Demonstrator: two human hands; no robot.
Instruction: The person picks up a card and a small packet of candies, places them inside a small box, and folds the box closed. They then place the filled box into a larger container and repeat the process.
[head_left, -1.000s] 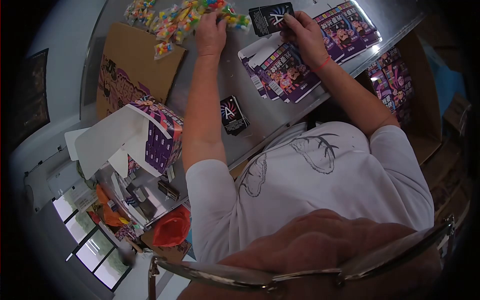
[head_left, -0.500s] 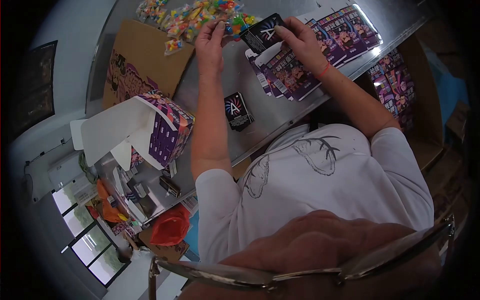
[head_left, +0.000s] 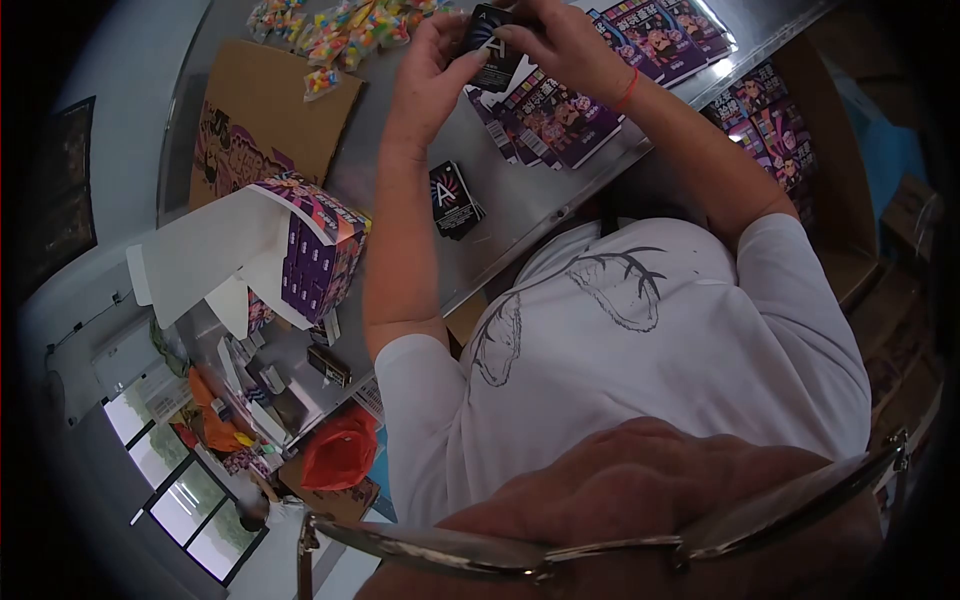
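My left hand (head_left: 432, 72) and my right hand (head_left: 568, 45) both grip a black card packet (head_left: 490, 72) with a large white A and coloured rays. Both thumbs lie on its front; the fingers behind are mostly hidden. Right below my right hand lie purple printed packages (head_left: 570, 128) with white flaps, overlapping in a fan. A stack of similar black cards (head_left: 452, 205) lies on the metal table (head_left: 515, 215) near my left forearm. Beyond my left hand is a heap of clear bags of colourful sweets (head_left: 345, 35).
A brown cardboard sheet (head_left: 275, 120) lies at the left, beside an open purple display box (head_left: 325, 255) with white flaps. More purple packages (head_left: 665, 40) lie at upper right. A carton (head_left: 835, 150) stands by my right arm. A person (head_left: 262, 512) is in the background.
My left hand has moved onto the black packet, which is now more upright. The colourful sweets bag seen earlier beside the packet is no longer visible there. The whole view has shifted slightly.
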